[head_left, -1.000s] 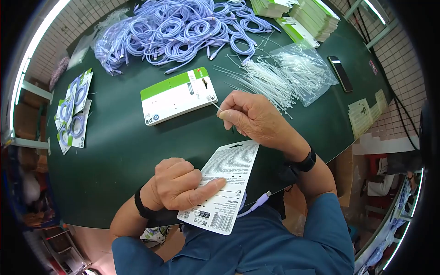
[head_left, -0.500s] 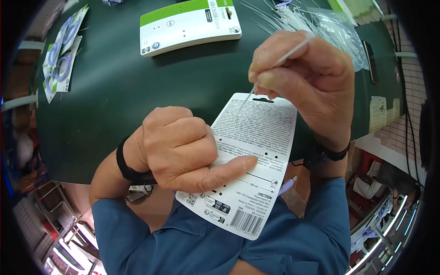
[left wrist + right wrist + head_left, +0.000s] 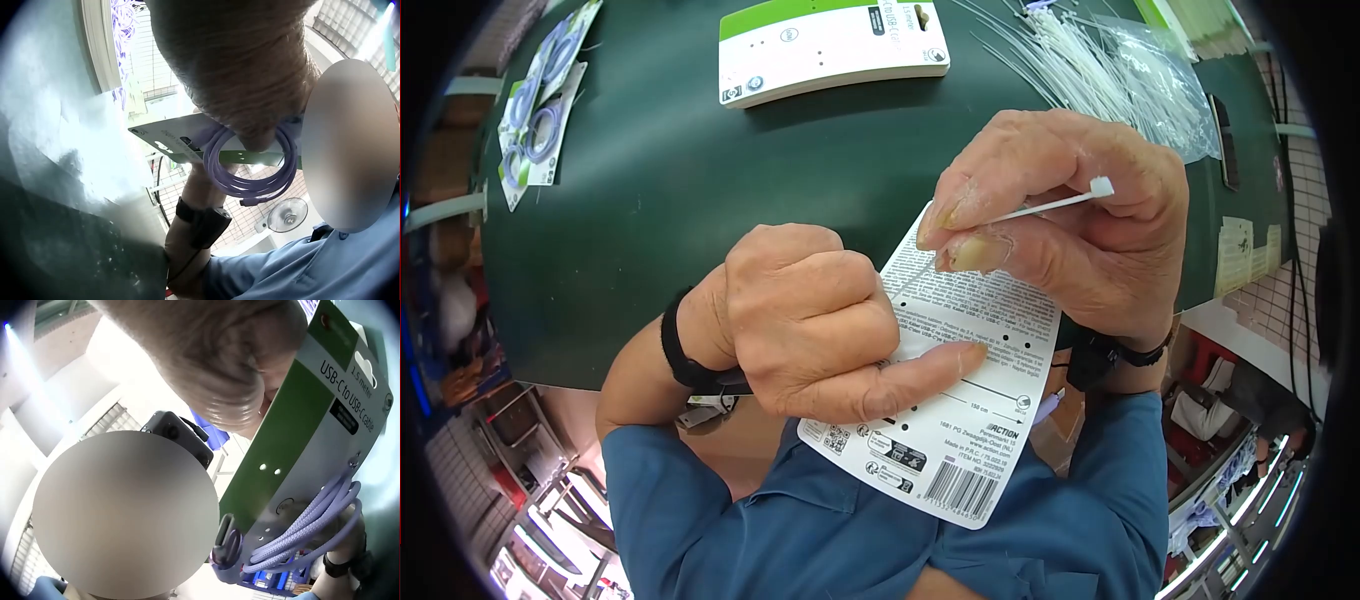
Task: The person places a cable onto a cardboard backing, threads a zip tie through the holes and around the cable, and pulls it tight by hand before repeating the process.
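In the head view the left hand [image 3: 805, 325] grips a printed card [image 3: 920, 440] at its left side, thumb flat on the text face. A coiled purple cable [image 3: 325, 519] lies against the green-and-white face, seen in the right wrist view; in the left wrist view, fingers reach down to the coil [image 3: 219, 175]. Between thumb and index finger, the right hand [image 3: 1080, 215] pinches a thin white cable tie [image 3: 1060, 204], its square head pointing up and right. The tie's tail slants down to the card beside the left knuckles, near a small hole; whether it enters cannot be told.
A stack of cards [image 3: 830, 62] lies on the green table [image 3: 650, 200] beyond the hands. Loose cable ties [image 3: 1070, 60] and a plastic bag [image 3: 1170, 95] are at the back right, near a phone [image 3: 1226, 145]. Carded purple cables [image 3: 543, 130] lie at the far left.
The right hand has come from near the card stack to above the held card, bringing the tie's tail down to it. The head view has tilted down and closer; the left hand keeps its grip.
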A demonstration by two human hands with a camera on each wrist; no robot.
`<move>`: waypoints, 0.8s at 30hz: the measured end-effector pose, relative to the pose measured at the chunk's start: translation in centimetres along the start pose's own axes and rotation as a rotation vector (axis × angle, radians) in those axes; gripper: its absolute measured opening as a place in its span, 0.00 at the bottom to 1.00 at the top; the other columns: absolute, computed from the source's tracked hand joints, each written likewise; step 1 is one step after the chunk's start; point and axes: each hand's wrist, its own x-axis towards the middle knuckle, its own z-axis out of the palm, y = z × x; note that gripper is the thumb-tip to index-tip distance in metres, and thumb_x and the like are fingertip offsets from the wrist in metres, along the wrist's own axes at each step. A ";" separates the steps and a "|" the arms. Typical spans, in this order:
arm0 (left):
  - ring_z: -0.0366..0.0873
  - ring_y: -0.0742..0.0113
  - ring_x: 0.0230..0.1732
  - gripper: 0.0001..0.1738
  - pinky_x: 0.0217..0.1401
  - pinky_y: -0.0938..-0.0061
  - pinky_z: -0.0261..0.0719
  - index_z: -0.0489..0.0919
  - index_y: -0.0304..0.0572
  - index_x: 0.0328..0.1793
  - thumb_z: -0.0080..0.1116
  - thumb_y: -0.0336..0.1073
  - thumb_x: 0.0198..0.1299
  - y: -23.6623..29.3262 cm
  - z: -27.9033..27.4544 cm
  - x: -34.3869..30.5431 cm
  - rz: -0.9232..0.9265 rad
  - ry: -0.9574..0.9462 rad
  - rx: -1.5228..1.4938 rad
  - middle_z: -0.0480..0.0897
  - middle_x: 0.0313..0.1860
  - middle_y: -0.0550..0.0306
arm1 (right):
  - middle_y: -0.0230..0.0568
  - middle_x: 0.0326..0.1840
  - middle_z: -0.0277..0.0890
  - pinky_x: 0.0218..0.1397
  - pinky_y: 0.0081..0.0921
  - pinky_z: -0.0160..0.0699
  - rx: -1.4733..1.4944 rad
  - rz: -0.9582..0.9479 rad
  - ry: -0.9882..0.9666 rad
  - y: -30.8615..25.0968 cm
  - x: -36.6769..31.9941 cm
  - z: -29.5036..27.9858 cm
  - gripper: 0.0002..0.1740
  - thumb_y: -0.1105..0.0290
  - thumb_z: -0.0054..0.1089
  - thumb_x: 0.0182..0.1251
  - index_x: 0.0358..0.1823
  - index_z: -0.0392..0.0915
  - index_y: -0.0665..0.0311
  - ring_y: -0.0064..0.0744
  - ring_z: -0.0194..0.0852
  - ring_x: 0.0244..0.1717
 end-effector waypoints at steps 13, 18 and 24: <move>0.62 0.79 0.21 0.25 0.21 0.78 0.54 0.91 0.47 0.58 0.73 0.39 0.50 0.0 0.1 -0.2 -0.004 0.014 -0.001 0.60 0.23 0.74 | 0.49 0.36 0.90 0.36 0.26 0.86 -0.107 0.064 -0.071 0.0 0.0 -0.1 0.10 0.86 0.78 0.56 0.39 0.88 0.70 0.36 0.91 0.36; 0.63 0.79 0.22 0.25 0.21 0.78 0.54 0.91 0.48 0.58 0.73 0.39 0.50 0.3 0.1 -0.1 -0.033 -0.007 -0.003 0.62 0.23 0.74 | 0.43 0.36 0.89 0.35 0.25 0.83 -0.193 0.144 -0.288 -0.5 0.3 -0.6 0.10 0.84 0.80 0.53 0.36 0.89 0.66 0.32 0.89 0.34; 0.65 0.78 0.22 0.26 0.21 0.78 0.55 0.91 0.49 0.58 0.73 0.40 0.50 0.4 1.0 -0.3 -0.060 0.056 0.020 0.70 0.24 0.72 | 0.38 0.35 0.86 0.35 0.23 0.81 -0.131 0.205 -0.357 -0.1 0.1 -1.0 0.11 0.81 0.81 0.51 0.36 0.89 0.63 0.30 0.87 0.34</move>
